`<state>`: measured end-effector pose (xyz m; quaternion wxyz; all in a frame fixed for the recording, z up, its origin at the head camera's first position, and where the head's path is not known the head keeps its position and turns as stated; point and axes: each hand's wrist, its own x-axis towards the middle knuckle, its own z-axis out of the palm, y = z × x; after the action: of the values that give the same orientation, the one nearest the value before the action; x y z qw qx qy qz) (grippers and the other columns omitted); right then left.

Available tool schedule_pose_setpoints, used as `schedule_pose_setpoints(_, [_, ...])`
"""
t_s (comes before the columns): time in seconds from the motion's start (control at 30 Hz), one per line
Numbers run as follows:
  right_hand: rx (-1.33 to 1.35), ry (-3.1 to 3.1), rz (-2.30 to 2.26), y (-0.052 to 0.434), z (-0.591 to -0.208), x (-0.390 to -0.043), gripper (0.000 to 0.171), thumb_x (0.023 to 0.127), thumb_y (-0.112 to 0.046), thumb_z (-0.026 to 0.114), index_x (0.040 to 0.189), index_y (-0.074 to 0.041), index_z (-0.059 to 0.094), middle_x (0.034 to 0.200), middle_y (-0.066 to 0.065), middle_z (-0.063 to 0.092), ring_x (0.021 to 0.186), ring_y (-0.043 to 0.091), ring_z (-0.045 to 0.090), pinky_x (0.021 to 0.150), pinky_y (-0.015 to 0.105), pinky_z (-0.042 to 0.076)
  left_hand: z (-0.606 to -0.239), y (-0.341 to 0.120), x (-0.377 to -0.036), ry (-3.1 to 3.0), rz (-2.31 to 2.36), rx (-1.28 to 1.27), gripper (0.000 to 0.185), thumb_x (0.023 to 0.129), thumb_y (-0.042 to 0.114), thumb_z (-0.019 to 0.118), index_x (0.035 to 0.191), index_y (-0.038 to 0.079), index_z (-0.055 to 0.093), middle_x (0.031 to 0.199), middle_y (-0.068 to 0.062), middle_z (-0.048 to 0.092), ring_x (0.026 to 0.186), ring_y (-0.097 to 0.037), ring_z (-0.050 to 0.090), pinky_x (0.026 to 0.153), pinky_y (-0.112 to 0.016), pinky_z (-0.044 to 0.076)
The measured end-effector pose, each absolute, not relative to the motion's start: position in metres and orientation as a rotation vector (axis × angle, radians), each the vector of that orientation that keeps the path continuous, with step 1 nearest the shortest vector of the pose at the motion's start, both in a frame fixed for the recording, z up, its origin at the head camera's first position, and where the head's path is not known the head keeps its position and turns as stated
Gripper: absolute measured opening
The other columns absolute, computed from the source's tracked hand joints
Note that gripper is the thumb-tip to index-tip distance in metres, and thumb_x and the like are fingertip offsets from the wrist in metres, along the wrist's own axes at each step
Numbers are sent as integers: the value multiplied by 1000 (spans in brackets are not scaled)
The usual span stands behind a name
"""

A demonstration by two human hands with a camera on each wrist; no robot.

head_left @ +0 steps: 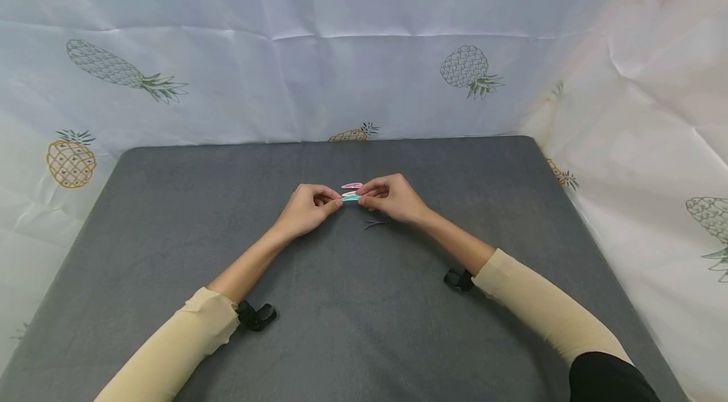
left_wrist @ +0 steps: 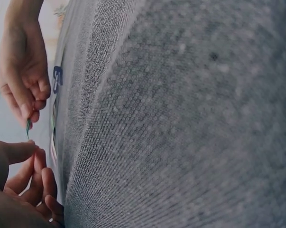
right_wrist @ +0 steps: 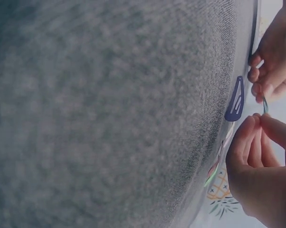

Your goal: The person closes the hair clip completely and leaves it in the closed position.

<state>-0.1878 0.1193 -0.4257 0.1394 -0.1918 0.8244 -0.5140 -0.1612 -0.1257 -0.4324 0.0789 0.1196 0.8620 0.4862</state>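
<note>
A teal snap hair clip (head_left: 350, 198) spans the gap between the two hands, raised above the table in both wrist views. My left hand (head_left: 304, 209) pinches one end of it between thumb and fingertips. The other end is pinched by my right hand (head_left: 396, 200). Just beyond the hands a pink snap hair clip (head_left: 352, 186) lies on the table, with a pale clip partly hidden beside it. On the near side of my right hand lies a dark purple snap hair clip (right_wrist: 234, 100), flat on the cloth.
A dark grey cloth covers the table (head_left: 318, 326). White curtains (head_left: 364, 86) printed with pineapples hang behind it and along the sides. Black wrist mounts (head_left: 257, 316) stick out from both sleeves close over the cloth.
</note>
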Motion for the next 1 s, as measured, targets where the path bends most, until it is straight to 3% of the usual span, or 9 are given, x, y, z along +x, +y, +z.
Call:
schedule_pose_setpoints(0.43, [-521,2397,-1437,122,-428,-187,19,101,-5,74,117,2,80,104,22,82,86,26,80,79,35,65,-431,-123,-163,2605,1430,377,15,103,16,75,108,3,80,94,-16,78,63,-10,55,61,-25,43])
schedule_pose_setpoints(1.0, [-519,2402,-1338,124,-430,-187,18,99,-8,78,115,-1,80,101,15,82,78,9,73,74,25,59,-430,-121,-160,2646,1303,358,11,103,17,74,103,8,82,92,-10,78,64,-11,54,58,-25,39])
